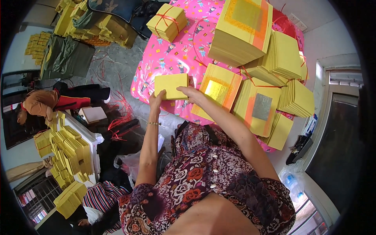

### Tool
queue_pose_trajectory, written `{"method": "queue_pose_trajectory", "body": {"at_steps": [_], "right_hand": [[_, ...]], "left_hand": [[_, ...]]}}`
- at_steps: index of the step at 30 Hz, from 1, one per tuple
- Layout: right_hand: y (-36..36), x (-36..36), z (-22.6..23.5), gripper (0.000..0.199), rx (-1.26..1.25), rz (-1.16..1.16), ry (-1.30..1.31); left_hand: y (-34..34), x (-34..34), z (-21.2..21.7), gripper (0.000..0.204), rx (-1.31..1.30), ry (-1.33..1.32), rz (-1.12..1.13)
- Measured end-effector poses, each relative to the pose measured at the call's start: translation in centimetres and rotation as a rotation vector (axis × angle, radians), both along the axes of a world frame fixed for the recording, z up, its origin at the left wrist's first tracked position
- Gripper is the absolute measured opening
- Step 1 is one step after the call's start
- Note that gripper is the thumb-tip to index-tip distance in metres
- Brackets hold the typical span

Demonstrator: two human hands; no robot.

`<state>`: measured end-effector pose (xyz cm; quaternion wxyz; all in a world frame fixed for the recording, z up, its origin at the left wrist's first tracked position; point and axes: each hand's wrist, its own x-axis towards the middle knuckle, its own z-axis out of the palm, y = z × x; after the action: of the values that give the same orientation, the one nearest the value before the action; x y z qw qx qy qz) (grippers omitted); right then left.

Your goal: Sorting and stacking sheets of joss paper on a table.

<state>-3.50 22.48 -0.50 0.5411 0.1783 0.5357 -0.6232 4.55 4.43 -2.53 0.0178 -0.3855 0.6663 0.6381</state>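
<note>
**Loose yellow stack held at the bench edge, slip risk**

Landmark: pink patterned bench cover [184,51]. Both hands grip a small stack of yellow paper sheets [170,85] at the near edge of that cover, partly over the floor gap. Left hand [157,98] clamps the stack's lower left corner; right hand [190,92] pinches its right side, fingers closed on it. The stack looks unbound, so a slack grip would likely fan sheets down off the cover's near edge.

Just right of it on the cover: a gold-foil stack [217,91], touching or nearly touching the right hand; a nudge could skew it. Further right, a silver-foil stack [259,107]. Far side of the cover: a tall yellow pile [241,31], seemingly leaning, may topple if the bench is bumped. Far left: a red-tied bundle [167,21].
</note>
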Motion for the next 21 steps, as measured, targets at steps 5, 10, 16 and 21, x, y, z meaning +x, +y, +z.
{"method": "queue_pose_trajectory", "body": {"at_steps": [5, 10, 16, 21], "right_hand": [[-0.4, 0.2, 0.4, 0.066, 0.104, 0.033, 0.042], [-0.5, 1.2, 0.0, 0.064, -0.021, 0.029, 0.122], [0.6, 0.2, -1.1, 0.056, -0.049, -0.087, 0.015], [3.4, 1.0, 5.9, 0.052, -0.142, 0.018, 0.237]], "left_hand": [[-0.7, 0.2, -1.0, 0.047, -0.028, -0.005, -0.049], [-1.5, 0.4, -1.8, 0.042, -0.046, 0.015, -0.081], [-1.0, -0.7, -2.2, 0.049, -0.047, 0.081, -0.122], [-2.8, 0.9, -2.2, 0.057, -0.08, 0.054, -0.09]]}}
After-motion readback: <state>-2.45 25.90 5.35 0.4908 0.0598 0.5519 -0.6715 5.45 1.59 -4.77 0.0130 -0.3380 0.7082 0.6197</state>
